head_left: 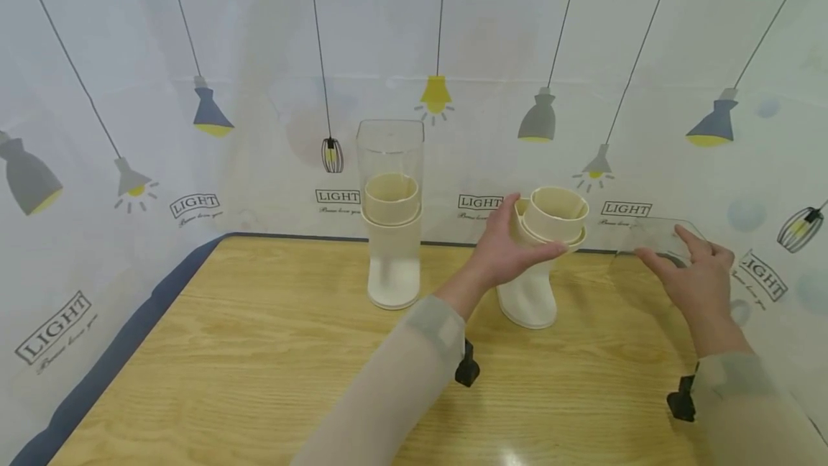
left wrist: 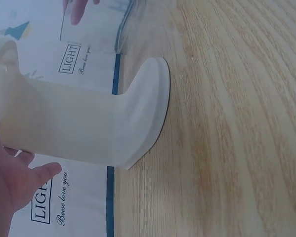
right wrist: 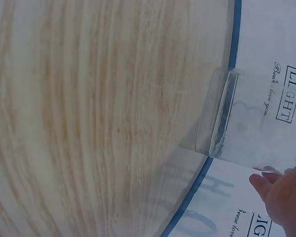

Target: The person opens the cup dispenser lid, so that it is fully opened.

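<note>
My left hand (head_left: 503, 249) grips the upper part of a cream-white dispenser stand (head_left: 530, 297), thumb across its front and fingers at its left side. The stand has a round open collar on top and leans slightly; in the left wrist view its flared foot (left wrist: 143, 108) is at the tabletop. To the right, my right hand (head_left: 701, 279) holds a clear plastic container (right wrist: 246, 118) between thumb and fingers. It is see-through, so its outline is faint in the head view. A second dispenser (head_left: 394, 257) stands upright on the left, topped by a clear container (head_left: 390, 146).
A wooden table (head_left: 259, 351) lies beneath everything, with a dark blue border (head_left: 149, 300) along its left and back edges. Close behind the dispensers hangs a white backdrop (head_left: 259, 42) printed with lamps. Each wrist carries a black mount (head_left: 467, 365).
</note>
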`<move>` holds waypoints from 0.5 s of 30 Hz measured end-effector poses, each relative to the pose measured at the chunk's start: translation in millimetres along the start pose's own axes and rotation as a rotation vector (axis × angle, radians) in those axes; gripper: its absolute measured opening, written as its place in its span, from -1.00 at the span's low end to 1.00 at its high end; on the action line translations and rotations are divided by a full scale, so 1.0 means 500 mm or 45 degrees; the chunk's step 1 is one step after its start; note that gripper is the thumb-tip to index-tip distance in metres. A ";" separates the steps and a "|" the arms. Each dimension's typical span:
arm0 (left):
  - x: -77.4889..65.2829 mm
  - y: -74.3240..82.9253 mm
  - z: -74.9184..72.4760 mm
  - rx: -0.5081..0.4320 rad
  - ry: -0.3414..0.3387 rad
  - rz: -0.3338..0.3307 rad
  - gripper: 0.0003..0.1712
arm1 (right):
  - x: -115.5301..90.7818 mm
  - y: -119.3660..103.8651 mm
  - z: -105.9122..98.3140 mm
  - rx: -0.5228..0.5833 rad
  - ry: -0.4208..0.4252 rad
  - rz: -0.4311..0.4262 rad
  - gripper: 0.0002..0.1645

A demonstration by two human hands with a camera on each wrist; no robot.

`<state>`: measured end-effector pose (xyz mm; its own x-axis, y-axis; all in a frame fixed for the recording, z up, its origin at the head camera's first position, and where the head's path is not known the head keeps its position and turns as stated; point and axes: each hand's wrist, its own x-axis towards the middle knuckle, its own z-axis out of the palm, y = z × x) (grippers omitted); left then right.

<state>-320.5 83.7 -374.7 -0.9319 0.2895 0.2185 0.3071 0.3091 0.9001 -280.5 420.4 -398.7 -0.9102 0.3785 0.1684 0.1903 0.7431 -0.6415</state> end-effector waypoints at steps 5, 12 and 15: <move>-0.002 -0.001 -0.004 -0.026 -0.016 -0.031 0.50 | -0.004 -0.001 -0.004 -0.047 -0.010 -0.009 0.33; -0.032 0.003 -0.041 -0.052 -0.039 -0.051 0.41 | -0.021 -0.019 -0.027 0.012 0.056 -0.055 0.23; -0.059 0.013 -0.073 -0.091 -0.074 0.003 0.23 | -0.037 -0.036 -0.048 0.070 0.110 -0.086 0.06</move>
<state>-298.2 44.1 -361.3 -0.9178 0.3426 0.2007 0.2929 0.2432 0.9247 -258.5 413.3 -372.4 -0.8848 0.3764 0.2748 0.1071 0.7381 -0.6662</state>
